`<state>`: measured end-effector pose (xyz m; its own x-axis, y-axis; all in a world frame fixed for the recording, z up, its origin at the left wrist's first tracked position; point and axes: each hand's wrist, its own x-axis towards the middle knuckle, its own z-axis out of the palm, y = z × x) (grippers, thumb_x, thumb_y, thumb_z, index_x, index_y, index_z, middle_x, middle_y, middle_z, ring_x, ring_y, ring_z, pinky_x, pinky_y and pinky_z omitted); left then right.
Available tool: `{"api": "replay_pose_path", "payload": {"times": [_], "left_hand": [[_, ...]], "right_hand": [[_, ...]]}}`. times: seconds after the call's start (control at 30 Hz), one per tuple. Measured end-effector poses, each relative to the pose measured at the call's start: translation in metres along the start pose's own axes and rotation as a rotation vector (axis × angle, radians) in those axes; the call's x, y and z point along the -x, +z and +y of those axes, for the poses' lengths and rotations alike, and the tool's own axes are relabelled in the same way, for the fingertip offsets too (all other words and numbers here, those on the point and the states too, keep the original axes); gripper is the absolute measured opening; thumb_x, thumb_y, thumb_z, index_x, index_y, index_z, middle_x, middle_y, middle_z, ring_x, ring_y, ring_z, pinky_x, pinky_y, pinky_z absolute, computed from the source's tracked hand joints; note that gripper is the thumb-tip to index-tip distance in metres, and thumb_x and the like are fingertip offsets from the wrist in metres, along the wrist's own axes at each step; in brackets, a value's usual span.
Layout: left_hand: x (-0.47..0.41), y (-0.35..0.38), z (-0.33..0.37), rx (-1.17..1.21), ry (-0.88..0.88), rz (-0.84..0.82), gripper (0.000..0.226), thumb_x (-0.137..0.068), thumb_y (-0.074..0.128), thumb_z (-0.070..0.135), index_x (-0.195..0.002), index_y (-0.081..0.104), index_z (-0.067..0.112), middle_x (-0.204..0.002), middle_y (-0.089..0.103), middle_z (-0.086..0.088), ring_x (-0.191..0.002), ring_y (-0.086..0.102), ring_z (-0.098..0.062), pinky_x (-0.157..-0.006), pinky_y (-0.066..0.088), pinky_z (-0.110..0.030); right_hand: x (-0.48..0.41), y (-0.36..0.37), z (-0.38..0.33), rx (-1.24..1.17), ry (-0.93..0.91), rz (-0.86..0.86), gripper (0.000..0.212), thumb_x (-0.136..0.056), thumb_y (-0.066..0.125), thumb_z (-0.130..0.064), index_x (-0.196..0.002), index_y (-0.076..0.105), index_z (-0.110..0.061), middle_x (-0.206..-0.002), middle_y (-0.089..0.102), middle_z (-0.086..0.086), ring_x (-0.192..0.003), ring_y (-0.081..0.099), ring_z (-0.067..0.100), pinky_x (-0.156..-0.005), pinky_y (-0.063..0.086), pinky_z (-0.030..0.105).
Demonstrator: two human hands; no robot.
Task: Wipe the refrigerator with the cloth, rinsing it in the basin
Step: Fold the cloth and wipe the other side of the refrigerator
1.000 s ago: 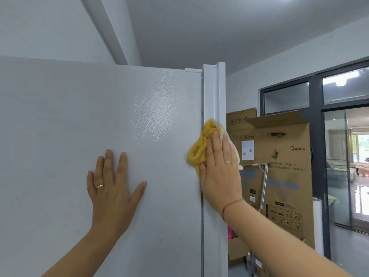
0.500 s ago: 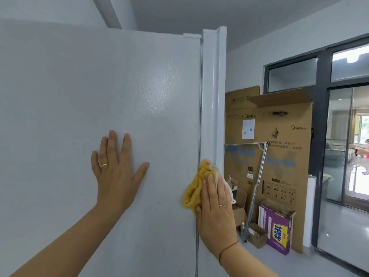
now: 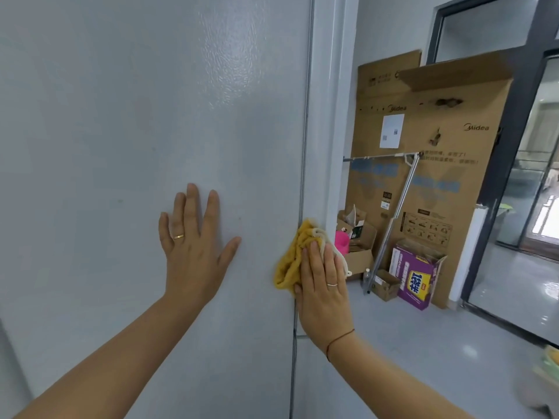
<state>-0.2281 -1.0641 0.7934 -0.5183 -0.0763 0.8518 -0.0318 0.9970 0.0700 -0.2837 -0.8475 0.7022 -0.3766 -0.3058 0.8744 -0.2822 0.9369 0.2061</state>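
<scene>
R hand (image 3: 325,293), fingers flat, is pressing cloth (image 3: 292,261) to fridge (image 3: 151,101) edge, L hand (image 3: 193,252) splayed, bracing; even pressure's prob. best.

- Left hand (image 3: 193,252): one plain gold-coloured band (image 3: 178,236) on the ring finger.
- Right hand (image 3: 323,288): one thin silver-coloured band (image 3: 332,284) on the ring finger.
- Right wrist (image 3: 328,326): one thin dark-red cord (image 3: 341,339), worn as a bracelet.
- Left forearm (image 3: 121,358) and right forearm (image 3: 393,379): bare to the frame edge.
</scene>
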Motion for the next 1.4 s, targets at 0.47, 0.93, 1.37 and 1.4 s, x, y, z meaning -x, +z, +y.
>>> {"api": "replay_pose_path", "payload": {"times": [0.47, 0.93, 1.37, 1.4], "left_hand": [[0.056, 0.013, -0.043, -0.131, -0.032, -0.011, 0.074, -0.093, 0.031, 0.055, -0.154, 0.017, 0.016, -0.16, 0.013, -0.015, -0.148, 0.011, -0.031, -0.117, 0.011, -0.053], [0.039, -0.011, -0.102, -0.195, -0.135, 0.055, 0.076, -0.092, 0.03, 0.059, -0.154, 0.015, 0.017, -0.161, 0.01, -0.013, -0.149, 0.01, -0.03, -0.117, 0.011, -0.053], [0.06, -0.005, -0.109, -0.205, -0.205, 0.045, 0.076, -0.091, 0.031, 0.057, -0.153, 0.022, 0.012, -0.159, 0.017, -0.015, -0.147, 0.017, -0.032, -0.116, 0.012, -0.053], [0.063, -0.004, -0.11, -0.206, -0.209, 0.043, 0.076, -0.091, 0.031, 0.057, -0.153, 0.022, 0.012, -0.159, 0.017, -0.014, -0.147, 0.017, -0.032, -0.116, 0.012, -0.053]], "right_hand": [[-0.047, -0.013, -0.018, -0.304, -0.138, 0.219, 0.051, -0.093, 0.047, -0.012, -0.143, 0.041, -0.011, -0.154, 0.028, 0.006, -0.143, 0.025, 0.028, -0.118, 0.016, 0.049], [-0.331, -0.118, -0.008, -0.108, -0.135, 0.319, 0.067, -0.095, 0.019, -0.06, -0.152, 0.02, -0.025, -0.159, 0.015, 0.011, -0.146, 0.01, 0.035, -0.114, 0.003, 0.061], [-0.166, -0.039, -0.089, -0.121, -0.369, 0.323, 0.061, -0.095, 0.041, -0.056, -0.148, 0.034, -0.026, -0.156, 0.026, 0.007, -0.144, 0.021, 0.033, -0.112, 0.019, 0.061], [-0.156, -0.035, -0.093, -0.115, -0.383, 0.314, 0.061, -0.095, 0.042, -0.055, -0.148, 0.034, -0.026, -0.156, 0.025, 0.007, -0.144, 0.021, 0.032, -0.112, 0.019, 0.061]]}}
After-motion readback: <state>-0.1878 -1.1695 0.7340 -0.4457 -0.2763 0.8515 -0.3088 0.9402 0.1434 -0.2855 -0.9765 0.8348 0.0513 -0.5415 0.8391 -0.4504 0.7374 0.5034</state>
